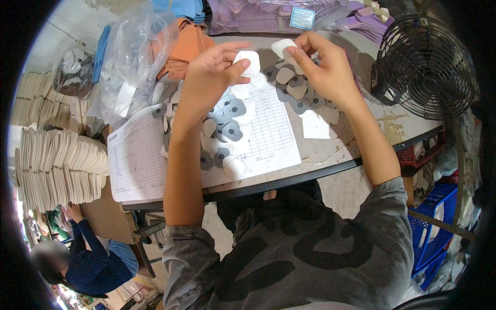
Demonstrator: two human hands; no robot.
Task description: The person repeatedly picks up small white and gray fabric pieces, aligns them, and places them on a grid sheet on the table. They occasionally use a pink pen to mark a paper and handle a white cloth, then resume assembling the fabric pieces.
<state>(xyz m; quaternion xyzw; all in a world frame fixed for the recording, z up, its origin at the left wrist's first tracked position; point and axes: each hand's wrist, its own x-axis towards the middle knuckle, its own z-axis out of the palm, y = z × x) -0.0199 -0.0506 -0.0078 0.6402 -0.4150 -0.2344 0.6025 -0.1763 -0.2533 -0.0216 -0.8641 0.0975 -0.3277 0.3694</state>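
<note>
Above the table, my left hand (211, 75) pinches a white rounded foam-like piece (248, 62) between thumb and fingers. My right hand (326, 64) grips another small white piece (281, 48) by its edge, a little to the right and apart from the first. Under and between my arms lie loose grey pieces (231, 131) with dark round-and-slit marks, mixed with plain white ones. A second heap of such grey and white pieces (297, 89) sits below my right hand. Printed sheets with tables (271, 126) lie partly under the pieces.
A black fan (426, 72) stands at the right. Clear plastic bags (132, 62), orange sheets (188, 44) and purple bundles (258, 15) line the back. Tall cream stacks (59, 168) rise at left, near another person (98, 253). Blue crates (434, 222) sit below right.
</note>
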